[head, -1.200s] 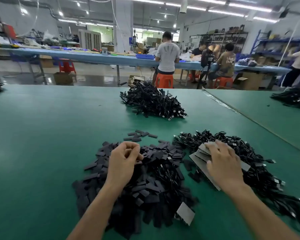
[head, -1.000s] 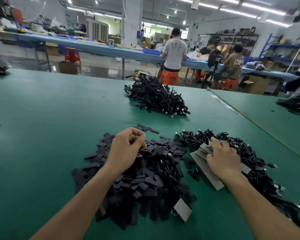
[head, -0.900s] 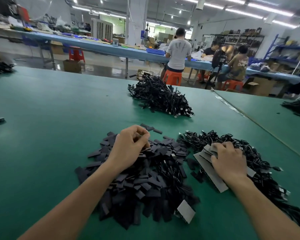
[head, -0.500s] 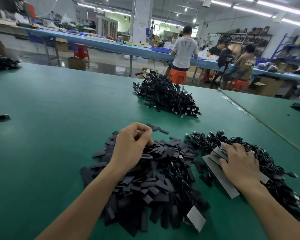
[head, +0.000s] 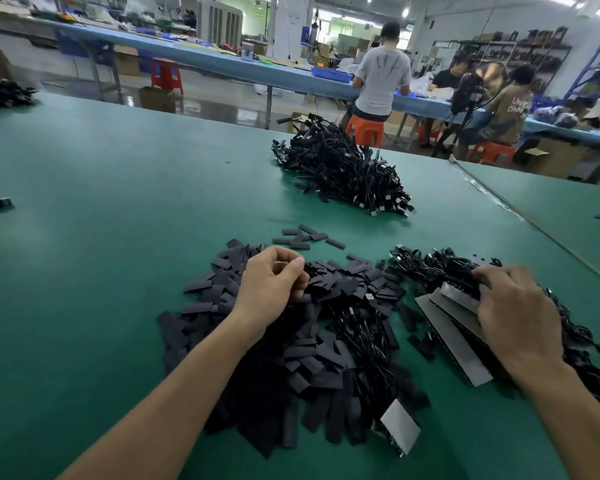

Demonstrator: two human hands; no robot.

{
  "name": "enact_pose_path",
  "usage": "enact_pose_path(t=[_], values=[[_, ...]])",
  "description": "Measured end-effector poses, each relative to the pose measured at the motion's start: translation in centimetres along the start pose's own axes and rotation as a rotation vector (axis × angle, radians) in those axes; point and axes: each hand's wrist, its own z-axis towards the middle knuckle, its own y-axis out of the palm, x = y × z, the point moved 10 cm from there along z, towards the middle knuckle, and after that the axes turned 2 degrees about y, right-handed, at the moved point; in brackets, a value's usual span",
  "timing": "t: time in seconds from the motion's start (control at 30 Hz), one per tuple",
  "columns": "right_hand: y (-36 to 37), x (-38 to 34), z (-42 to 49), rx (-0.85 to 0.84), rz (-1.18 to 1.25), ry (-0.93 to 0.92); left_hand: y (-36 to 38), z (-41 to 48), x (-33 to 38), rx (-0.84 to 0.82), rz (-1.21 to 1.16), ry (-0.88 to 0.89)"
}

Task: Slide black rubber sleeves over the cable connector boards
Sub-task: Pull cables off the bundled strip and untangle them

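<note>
A big heap of flat black rubber sleeves (head: 302, 344) lies on the green table (head: 101, 258) in front of me. My left hand (head: 272, 284) hovers over its far edge, fingers curled and pinching a sleeve between thumb and fingertips. To the right sits a tangle of black cables with connector boards (head: 440, 271). My right hand (head: 513, 310) reaches into that tangle with bent fingers; what they hold is hidden. Under it lie grey flat strips (head: 454, 334).
A second pile of black cables (head: 343, 168) stands farther back in the middle. A few loose sleeves (head: 305, 237) lie between the piles. A grey card (head: 399, 427) lies at the near edge of the heap. People work at a blue bench (head: 257, 71) behind.
My right hand has shifted from resting on the grey strips to reaching forward into the cable tangle. My left hand stays pinched over the sleeve heap. The view has moved closer.
</note>
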Motion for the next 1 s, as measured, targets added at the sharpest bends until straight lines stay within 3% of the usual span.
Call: enact_pose_path(t=[0.17, 0.37, 0.47, 0.63, 0.87, 1.0], values=[[0.9, -1.1, -1.1, -0.048, -0.102, -0.103, 0.7, 0.1, -0.1, -0.041, 0.064, -0.01], [3.0, -0.4, -1.4, -0.242, -0.389, 0.07, 0.8, 0.1, -0.3, -0.044, 0.077, -0.01], [3.1, -0.7, -0.9, -0.218, -0.283, 0.044, 0.9, 0.0, -0.2, -0.056, 0.083, -0.008], [0.0, 2.3, 1.3, 0.012, -0.038, 0.099, 1.1, 0.0, 0.3, -0.064, 0.077, -0.008], [1.0, 8.9, 6.3, 0.036, -0.139, 0.087, 1.1, 0.0, 0.3, -0.078, 0.065, -0.013], [1.7, 8.4, 6.9, -0.114, -0.125, 0.065, 1.0, -0.1, 0.5, -0.08, 0.077, -0.018]])
